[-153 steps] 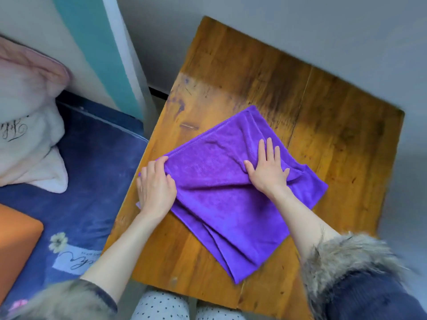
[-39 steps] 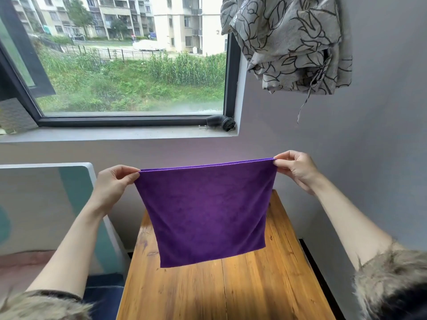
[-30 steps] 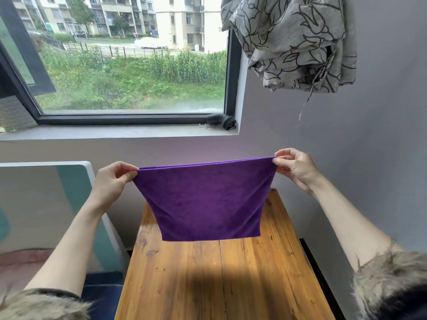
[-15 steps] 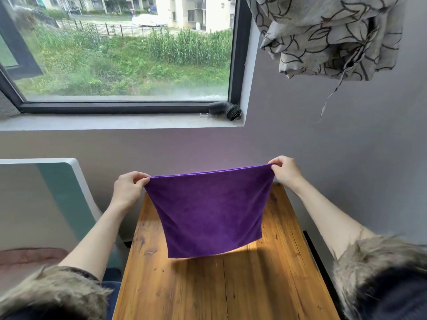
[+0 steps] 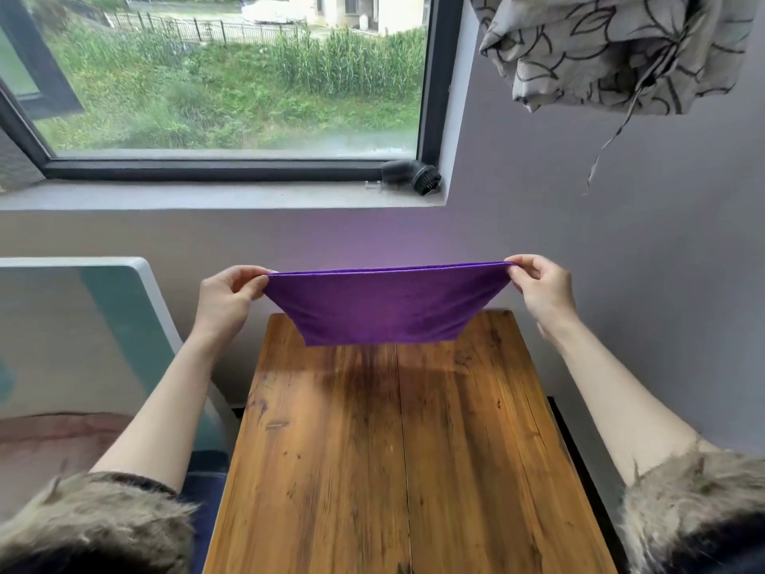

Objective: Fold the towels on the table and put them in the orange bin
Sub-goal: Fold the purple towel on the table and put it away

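Since the frame half a second earlier, both hands have moved farther apart and the purple towel (image 5: 383,302) shows as a shorter, more foreshortened band, its lower edge now hanging clear above the far end of the bench (image 5: 405,449); compared with the earliest frame, where it lay spread and pressed flat on the wood, it is now wholly lifted. Left hand (image 5: 225,298): fingers curled, thumb and fingers pinching the towel's upper left corner. Right hand (image 5: 538,285): the same pinch on the upper right corner, fingers bent toward the cloth. The top hem runs taut and nearly level between the two pinches, and it appears doubled, which suggests one fold is already in. Both forearms are extended forward and slightly raised, elbows low, with the fur-trimmed cuffs (image 5: 695,503) at the bottom corners of the view.

Step in hand, as judged: straightening and squaring the towel in the air between folds. The next move probably calls for lowering it onto the bench or bringing the two corners together for a further fold, keeping the hems aligned so the layers do not slip. The orange bin is not in view here, so placing lies some way off. Behind the bench are a window (image 5: 232,80), a sill with a small black brush (image 5: 412,178), and a patterned cloth (image 5: 612,47) hanging at upper right.
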A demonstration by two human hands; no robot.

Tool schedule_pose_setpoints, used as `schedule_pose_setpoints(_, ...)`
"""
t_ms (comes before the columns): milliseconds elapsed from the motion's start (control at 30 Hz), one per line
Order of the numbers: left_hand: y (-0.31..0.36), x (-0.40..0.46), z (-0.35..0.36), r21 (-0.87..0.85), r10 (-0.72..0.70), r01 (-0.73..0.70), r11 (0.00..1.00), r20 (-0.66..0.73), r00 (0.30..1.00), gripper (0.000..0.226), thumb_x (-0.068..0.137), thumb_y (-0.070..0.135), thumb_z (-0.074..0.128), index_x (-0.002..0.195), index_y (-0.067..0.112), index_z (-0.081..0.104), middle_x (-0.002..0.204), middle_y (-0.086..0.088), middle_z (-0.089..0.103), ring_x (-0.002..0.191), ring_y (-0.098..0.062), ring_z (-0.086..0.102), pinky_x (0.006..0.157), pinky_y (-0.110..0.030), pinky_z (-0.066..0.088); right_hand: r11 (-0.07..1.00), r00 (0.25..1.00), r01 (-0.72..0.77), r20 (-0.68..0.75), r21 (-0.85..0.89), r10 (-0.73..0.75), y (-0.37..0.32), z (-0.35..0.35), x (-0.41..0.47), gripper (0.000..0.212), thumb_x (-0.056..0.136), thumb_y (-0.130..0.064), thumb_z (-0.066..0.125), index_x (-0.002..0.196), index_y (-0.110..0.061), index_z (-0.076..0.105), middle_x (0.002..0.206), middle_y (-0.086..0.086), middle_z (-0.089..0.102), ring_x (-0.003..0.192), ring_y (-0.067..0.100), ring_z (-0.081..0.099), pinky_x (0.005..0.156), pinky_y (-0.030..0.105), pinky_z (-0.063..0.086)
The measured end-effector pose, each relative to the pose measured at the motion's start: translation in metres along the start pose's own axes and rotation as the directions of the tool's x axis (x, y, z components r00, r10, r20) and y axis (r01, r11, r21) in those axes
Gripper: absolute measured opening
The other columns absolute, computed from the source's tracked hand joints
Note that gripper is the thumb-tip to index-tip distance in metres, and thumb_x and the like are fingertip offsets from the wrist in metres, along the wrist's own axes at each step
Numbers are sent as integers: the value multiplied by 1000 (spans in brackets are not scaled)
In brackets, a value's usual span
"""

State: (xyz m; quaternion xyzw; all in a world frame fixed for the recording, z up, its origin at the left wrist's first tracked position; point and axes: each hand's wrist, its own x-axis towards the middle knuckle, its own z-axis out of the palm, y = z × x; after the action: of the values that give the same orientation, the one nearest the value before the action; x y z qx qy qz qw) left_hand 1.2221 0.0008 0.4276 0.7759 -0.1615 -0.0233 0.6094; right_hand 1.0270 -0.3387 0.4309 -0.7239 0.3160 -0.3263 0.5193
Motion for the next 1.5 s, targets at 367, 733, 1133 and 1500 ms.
schedule_pose_setpoints(367,-114,-158,-4,326,-524,418,848,398,753,11,91,6,57,92,6,67,90,-5,66,80,-14,57,71,-23,47,866,828,-447,261,-226,496,128,-41,-140,15,88,4,54,99,3,64,82,11,62,69,16,57,63,19,51)
schedule_pose_setpoints(733,-158,-205,9,399,-584,456,796,304,753,9,91,10,58,92,10,66,91,-10,67,82,-19,61,66,-21,49,708,684,-629,206,-322,700,190,-50,-195,10,92,-3,53,94,-4,62,83,10,61,71,17,56,55,21,47)
schedule_pose_setpoints(1133,-210,-128,60,494,-465,321,808,202,862,3,86,16,64,85,17,67,82,-6,68,73,-17,61,82,-34,49,753,798,-495,114,-434,591,242,-7,-127,17,93,-9,52,103,-3,64,99,8,60,95,20,56,87,37,47)
schedule_pose_setpoints(1500,-267,-107,92,581,-586,395,712,180,790,6,85,21,65,87,17,68,80,-6,66,72,-18,58,82,-32,46,699,764,-569,36,-433,644,296,12,-121,11,93,-16,53,92,-13,64,99,5,63,91,15,56,74,25,40)
